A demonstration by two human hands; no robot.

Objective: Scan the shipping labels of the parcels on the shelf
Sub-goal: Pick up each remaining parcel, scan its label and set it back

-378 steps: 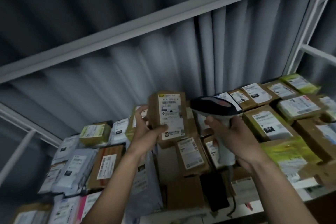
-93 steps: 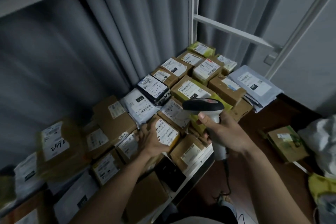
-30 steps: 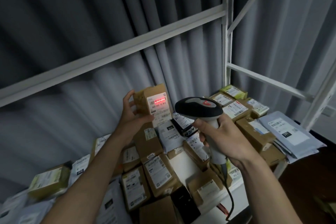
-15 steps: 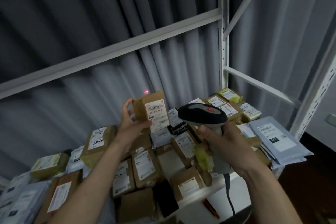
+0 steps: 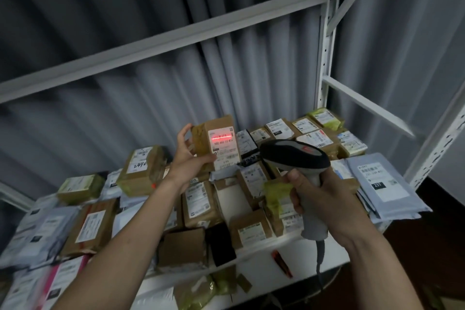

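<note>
Small print on the shipping label (image 5: 224,148) is too fine to read; parcels at lower left (image 5: 30,282) are blurred and cropped, and the scanner's handle (image 5: 314,224) lies largely hidden inside the right hand (image 5: 324,196).

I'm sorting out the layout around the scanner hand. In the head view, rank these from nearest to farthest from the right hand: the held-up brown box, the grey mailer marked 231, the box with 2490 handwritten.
1. Grey mailer marked 231: just right of the right hand.
2. Held-up brown box: up and left, in the left hand.
3. Box with 2490 handwritten: farthest left, on the shelf pile.
</note>
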